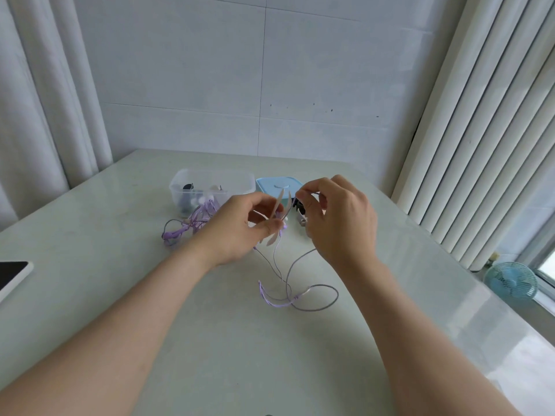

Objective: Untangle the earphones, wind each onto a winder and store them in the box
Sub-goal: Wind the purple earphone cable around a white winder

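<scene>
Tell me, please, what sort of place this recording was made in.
Probably a room in a home: a pale glossy table against a tiled wall, white curtains at both sides, and a small blue fan.
</scene>
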A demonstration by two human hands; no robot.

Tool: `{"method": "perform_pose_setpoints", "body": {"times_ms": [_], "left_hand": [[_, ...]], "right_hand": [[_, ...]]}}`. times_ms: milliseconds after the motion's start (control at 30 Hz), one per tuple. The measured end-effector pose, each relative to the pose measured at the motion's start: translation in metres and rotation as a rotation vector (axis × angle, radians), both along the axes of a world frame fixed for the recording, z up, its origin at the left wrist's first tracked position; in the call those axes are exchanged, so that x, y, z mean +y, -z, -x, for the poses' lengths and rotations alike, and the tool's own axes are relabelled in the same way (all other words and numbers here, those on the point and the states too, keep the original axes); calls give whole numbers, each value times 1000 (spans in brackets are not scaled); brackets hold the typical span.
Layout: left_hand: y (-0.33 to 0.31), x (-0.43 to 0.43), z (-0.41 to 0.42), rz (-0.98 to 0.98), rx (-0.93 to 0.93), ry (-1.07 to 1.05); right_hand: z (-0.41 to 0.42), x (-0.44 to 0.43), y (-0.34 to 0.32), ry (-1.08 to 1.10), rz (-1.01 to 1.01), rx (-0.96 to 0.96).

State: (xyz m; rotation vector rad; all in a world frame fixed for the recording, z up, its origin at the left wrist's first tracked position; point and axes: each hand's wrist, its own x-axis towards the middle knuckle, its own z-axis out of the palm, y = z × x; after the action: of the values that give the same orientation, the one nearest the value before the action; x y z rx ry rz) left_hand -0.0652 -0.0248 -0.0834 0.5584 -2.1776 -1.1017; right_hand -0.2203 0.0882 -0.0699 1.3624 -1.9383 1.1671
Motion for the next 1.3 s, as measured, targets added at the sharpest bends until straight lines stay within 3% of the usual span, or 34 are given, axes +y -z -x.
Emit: {"method": "perform_pose_setpoints", "body": {"times_ms": [367,467,567,700,833,1000,1200,1300], "left_hand": [[-1,2,1,97,-134,-20],[-5,5,-1,44,-65,36],[-10,11,0,-106,117,58],[-11,12,3,-331,309,61],[-13,9,4,-464,405,-28],[-14,5,4,-603,461,-148],[-6,5,6,-448,292,-236],[-8,8,6,-562,316,-157]], "right_hand": [[0,0,1,56,-120,-17],[2,-2,3,90,-184,-48],[7,-5,3,86,-224,-155],[11,-9,7,-77,-287,-285],[0,-6,5,-246,-353,-217],[-8,2,-1,-456,-419,-270],[-15,7,-6,-522,-326,-191],[-18,8,-5,-514,-286,-138]]}}
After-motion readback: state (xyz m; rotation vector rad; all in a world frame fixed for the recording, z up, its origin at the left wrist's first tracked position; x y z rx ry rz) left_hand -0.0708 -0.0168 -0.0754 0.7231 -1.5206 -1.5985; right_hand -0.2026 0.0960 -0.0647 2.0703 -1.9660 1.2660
